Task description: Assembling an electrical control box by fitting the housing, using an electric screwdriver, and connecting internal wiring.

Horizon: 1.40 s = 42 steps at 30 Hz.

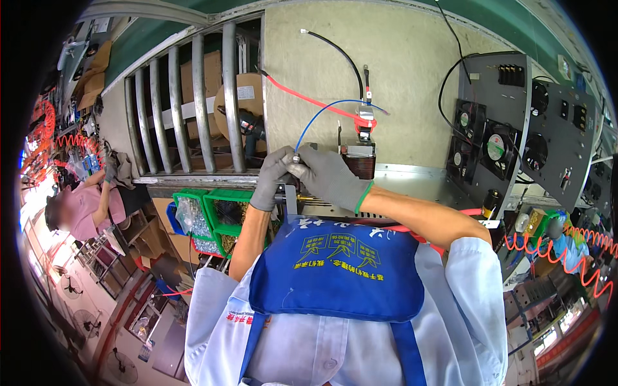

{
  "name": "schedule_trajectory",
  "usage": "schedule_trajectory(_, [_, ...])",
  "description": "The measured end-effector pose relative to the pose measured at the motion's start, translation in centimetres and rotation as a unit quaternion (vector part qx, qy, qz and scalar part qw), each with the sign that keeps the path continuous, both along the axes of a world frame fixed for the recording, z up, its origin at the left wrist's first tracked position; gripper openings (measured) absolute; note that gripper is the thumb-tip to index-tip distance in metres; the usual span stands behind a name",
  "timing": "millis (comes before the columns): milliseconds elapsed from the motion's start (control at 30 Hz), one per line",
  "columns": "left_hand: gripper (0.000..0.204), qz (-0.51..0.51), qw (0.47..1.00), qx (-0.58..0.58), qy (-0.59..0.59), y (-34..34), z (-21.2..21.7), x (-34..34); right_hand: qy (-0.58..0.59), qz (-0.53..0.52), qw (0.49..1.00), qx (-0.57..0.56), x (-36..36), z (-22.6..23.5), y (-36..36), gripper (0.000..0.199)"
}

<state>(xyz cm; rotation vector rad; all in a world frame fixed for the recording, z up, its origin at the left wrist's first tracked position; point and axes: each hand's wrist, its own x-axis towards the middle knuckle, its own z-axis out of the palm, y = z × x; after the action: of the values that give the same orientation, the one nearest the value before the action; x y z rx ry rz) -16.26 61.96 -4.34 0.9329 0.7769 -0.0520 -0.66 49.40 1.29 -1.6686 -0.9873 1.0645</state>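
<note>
Both my hands wear grey gloves and meet over the near edge of the bench. A small silvery metal fitting shows between my fingertips, and its exact kind is too small to make out. My left hand pinches it from the left, and my right hand closes on it from the right. From that spot a thin blue wire rises and curves over to the right. Just beyond my right hand stands a dark-red wound coil part, with a thick red cable and a black cable near it.
Grey metal panels with fans stand at the right. Left of the bench top are metal rollers, with a power tool beside them. Green bins of small hardware sit below my left hand. Another person works far left.
</note>
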Motion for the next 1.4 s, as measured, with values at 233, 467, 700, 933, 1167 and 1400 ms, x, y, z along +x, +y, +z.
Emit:
schedule_trajectory(233, [0.035, 0.039, 0.999, -0.004, 0.001, -0.9, 1.6, 0.9, 0.069, -0.049, 0.996, -0.036, 0.2, -1.5, 0.6, 0.029])
schedule_trajectory(467, [0.036, 0.027, 0.999, 0.000, -0.023, -0.9, 2.6, 1.5, 0.139, -0.064, 0.983, -0.102, 0.4, -2.2, 0.8, 0.028])
schedule_trajectory(700, [0.037, 0.046, 0.999, 0.001, -0.014, -1.0, 2.0, 1.6, 0.181, -0.062, 0.972, -0.133, 0.7, -3.4, 1.1, 0.031])
schedule_trajectory(933, [0.038, -0.004, 0.999, 0.045, -0.004, 0.1, -1.7, -1.5, 0.066, -0.034, 0.987, -0.143, 1.2, -2.5, 1.7, 0.028])
schedule_trajectory(1167, [0.035, -0.004, 0.996, 0.076, -0.037, -0.2, -0.5, 0.9, -0.150, -0.109, 0.983, -0.013, 9.4, 0.1, 2.6, 0.021])
schedule_trajectory(1400, [0.036, -0.115, 0.989, 0.092, -0.026, 1.4, 3.4, 2.7, -0.602, -0.231, 0.745, 0.173, 31.7, 14.4, 12.8, 0.027])
